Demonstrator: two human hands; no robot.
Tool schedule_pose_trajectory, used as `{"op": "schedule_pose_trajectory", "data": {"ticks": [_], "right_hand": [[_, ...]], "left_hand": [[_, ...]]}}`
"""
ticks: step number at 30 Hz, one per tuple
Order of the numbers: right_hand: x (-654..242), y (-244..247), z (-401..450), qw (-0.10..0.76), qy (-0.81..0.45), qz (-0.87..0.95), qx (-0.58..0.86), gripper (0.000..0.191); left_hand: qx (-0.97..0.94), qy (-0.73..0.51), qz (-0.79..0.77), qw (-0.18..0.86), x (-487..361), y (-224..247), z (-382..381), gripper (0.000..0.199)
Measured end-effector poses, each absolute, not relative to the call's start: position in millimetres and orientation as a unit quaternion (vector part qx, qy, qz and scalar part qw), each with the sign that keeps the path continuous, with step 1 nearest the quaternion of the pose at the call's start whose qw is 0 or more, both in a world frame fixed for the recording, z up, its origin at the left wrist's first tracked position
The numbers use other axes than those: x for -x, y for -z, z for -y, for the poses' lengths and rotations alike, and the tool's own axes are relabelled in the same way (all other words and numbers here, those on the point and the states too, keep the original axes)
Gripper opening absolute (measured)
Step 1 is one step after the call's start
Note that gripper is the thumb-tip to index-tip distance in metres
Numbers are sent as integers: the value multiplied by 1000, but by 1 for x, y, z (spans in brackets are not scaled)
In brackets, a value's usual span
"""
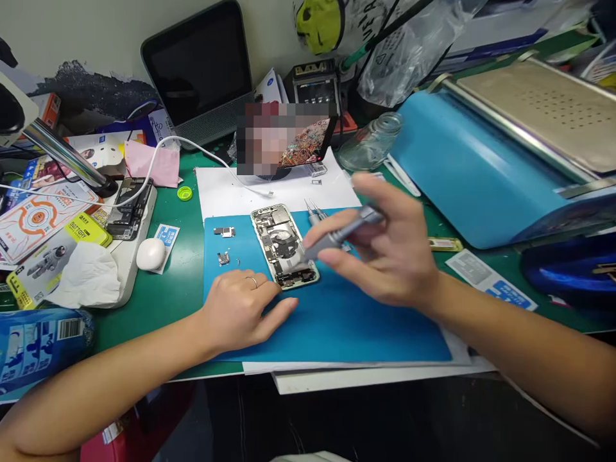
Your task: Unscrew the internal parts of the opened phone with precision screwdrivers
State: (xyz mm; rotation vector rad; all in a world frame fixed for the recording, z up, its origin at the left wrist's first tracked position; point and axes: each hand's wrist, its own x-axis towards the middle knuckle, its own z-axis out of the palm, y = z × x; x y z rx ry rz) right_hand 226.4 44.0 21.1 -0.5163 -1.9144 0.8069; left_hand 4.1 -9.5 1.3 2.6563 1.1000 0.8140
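An opened smartphone [283, 247] with bare inner parts lies on the blue mat [337, 314]. My left hand [243, 308] rests palm-down at the phone's lower left corner. Its thumb is stretched apart, and the fingertips reach the phone's edge, partly out of sight. In my right hand [392, 250] is a grey screwdriver [344, 232], pinched between thumb and fingers above the phone's right side. Motion blurs its lower end, so I cannot tell whether the tip touches the phone. Small metal pieces [224, 231] and a little bracket [224, 258] lie left of the phone.
More screwdrivers [314, 212] lie behind my right hand. A phone with a lit screen [308, 144] stands at the back beside a glass jar [373, 141]. A blue machine [471, 167] fills the right. At left are boxes [41, 212], a tissue [89, 276] and a white earbud case [151, 254].
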Motion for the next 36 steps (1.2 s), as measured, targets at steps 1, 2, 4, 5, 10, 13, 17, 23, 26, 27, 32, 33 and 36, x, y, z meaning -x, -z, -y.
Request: {"op": "schedule_pose_trajectory", "data": {"ticks": [1,2,4,5,10,13,17,23,26,27,32,33,36], "right_hand": [[-226,-17,-51,502,-326,771,217,73],[-225,-13,-56,525,-314,761,218,70],[-225,-4,-60,549,-289,753,220,64],[-226,0,-60,547,-282,757,218,63],[-229,5,-50,512,-281,787,197,69],[-229,3,-48,491,-289,798,198,69],[-228,4,-47,493,-284,801,188,74],[-225,9,-46,504,-297,786,200,65],[-223,10,-46,507,-315,775,205,61],[-223,10,-46,507,-322,773,205,60],[-224,10,-44,506,-332,768,209,58],[-224,11,-44,505,-331,769,213,58],[-224,12,-44,497,-322,776,218,57]], "left_hand": [[-889,-263,-368,72,-4,-2,10,34],[-891,-256,-368,66,-4,-3,9,32],[-894,-246,-370,56,-4,-4,8,27],[-895,-243,-371,50,-5,-5,7,24],[-895,-232,-378,45,-6,-7,3,19],[-893,-222,-385,64,-6,-7,1,20],[-891,-218,-390,85,-5,-7,1,19],[-881,-220,-404,110,-6,-9,1,13],[-878,-217,-411,118,-7,-10,2,8],[-877,-217,-412,119,-7,-10,2,8],[-880,-209,-412,111,-7,-10,1,9],[-882,-204,-412,108,-7,-10,1,10],[-885,-193,-410,103,-7,-9,2,13]]}}
